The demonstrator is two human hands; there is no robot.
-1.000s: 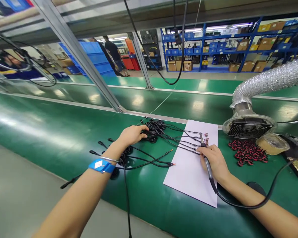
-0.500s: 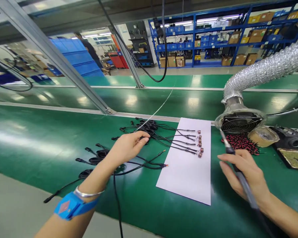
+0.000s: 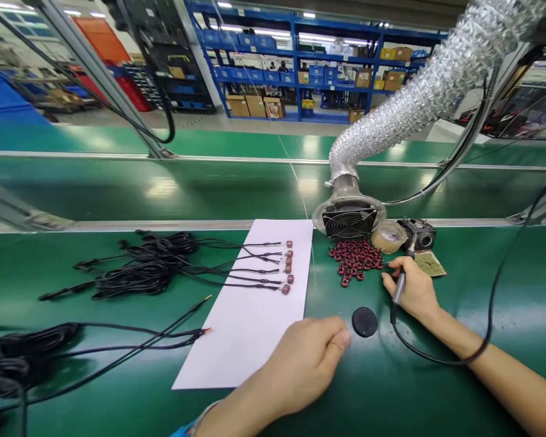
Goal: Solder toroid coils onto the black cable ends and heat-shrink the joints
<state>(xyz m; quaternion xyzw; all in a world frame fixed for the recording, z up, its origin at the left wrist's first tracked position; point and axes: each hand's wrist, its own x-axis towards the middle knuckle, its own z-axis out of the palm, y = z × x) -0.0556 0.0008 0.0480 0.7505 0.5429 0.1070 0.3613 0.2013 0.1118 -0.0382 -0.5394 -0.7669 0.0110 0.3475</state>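
My left hand [image 3: 307,358] is closed in a pinch over the lower right edge of the white sheet [image 3: 250,346]. A thin solder wire [image 3: 295,173] runs down from above to behind its knuckles; the fingertips hide its end. In my right hand [image 3: 414,288] is a soldering iron [image 3: 399,286], its tip end pointing at the black iron stand [image 3: 418,233]. Several black cables [image 3: 136,279] reach onto the sheet, their ends beside small copper-coloured coils [image 3: 286,289]. Another cable pair with bare ends [image 3: 204,331] lies by the sheet's left edge.
A fume extractor [image 3: 349,221] on a silver duct [image 3: 400,115] hangs behind a pile of red-and-black rings [image 3: 355,258]. Near it are a round tub [image 3: 389,237], a yellowish sponge [image 3: 430,264] and a black disc [image 3: 364,321]. The iron's cord [image 3: 455,362] crosses my right forearm.
The view has swung right. My left hand has moved from the cable bundle to the sheet's right side. My right hand has carried the soldering iron to the stand.
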